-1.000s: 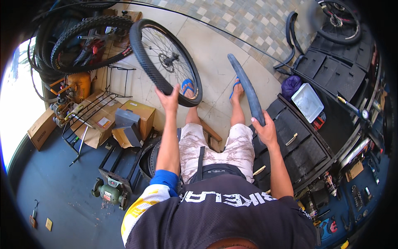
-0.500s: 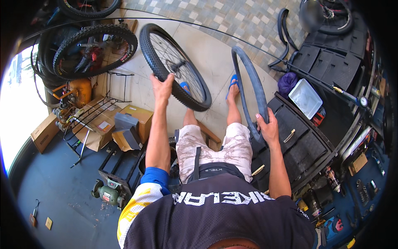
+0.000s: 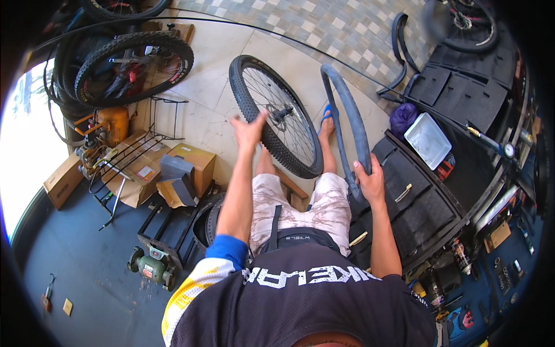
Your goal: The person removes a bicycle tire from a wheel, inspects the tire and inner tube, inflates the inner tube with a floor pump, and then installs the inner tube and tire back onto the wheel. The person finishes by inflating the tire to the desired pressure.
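**Right hand on inner tube, left hand off the wheel**

While the right hand (image 3: 370,180) stays out of the wheel's way, its fingers are clamped around the lower run of a black inner tube (image 3: 347,110), which loops upward from the grip, standing on edge. Left hand (image 3: 248,130) is open, fingers spread, holding nothing; palm faces the knobby tyre of a spoked bicycle wheel (image 3: 276,115) just beyond it, contact not clear. Wheel stands upright on the tile floor, between the two hands, tube just right of it. Right of the right hand: black mat-covered bench (image 3: 428,202) with a white tray (image 3: 428,140). Left of the left hand: cardboard boxes (image 3: 188,165), a wire rack (image 3: 124,156); nearer, a green bench grinder (image 3: 151,267).
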A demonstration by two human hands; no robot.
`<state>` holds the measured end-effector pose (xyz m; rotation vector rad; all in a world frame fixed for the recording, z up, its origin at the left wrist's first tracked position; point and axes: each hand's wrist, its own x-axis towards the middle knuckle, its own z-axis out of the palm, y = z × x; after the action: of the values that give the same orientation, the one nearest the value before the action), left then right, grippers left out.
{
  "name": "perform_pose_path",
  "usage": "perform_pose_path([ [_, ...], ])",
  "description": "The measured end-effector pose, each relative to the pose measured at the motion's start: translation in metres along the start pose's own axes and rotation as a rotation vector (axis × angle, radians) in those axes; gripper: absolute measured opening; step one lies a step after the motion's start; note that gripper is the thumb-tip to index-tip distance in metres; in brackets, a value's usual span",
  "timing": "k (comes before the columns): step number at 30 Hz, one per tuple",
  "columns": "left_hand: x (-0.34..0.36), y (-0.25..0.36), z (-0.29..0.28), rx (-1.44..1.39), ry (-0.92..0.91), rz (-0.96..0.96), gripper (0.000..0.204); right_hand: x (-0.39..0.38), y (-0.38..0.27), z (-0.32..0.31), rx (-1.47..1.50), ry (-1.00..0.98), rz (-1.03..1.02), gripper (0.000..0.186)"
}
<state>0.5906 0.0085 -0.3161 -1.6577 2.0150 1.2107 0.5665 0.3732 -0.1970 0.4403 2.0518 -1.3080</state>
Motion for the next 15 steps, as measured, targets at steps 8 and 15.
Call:
perform_pose_path([
  [8, -0.017, -0.048, -0.034, -0.277, -0.063, -0.022, 0.04, 0.037, -0.054, 0.018, -0.283, 0.151, -0.203, 0.063],
  [15, -0.038, -0.025, -0.012, -0.8, -0.244, -0.086, 0.02, 0.068, -0.135, 0.021, -0.445, 0.175, -0.452, 0.052],
])
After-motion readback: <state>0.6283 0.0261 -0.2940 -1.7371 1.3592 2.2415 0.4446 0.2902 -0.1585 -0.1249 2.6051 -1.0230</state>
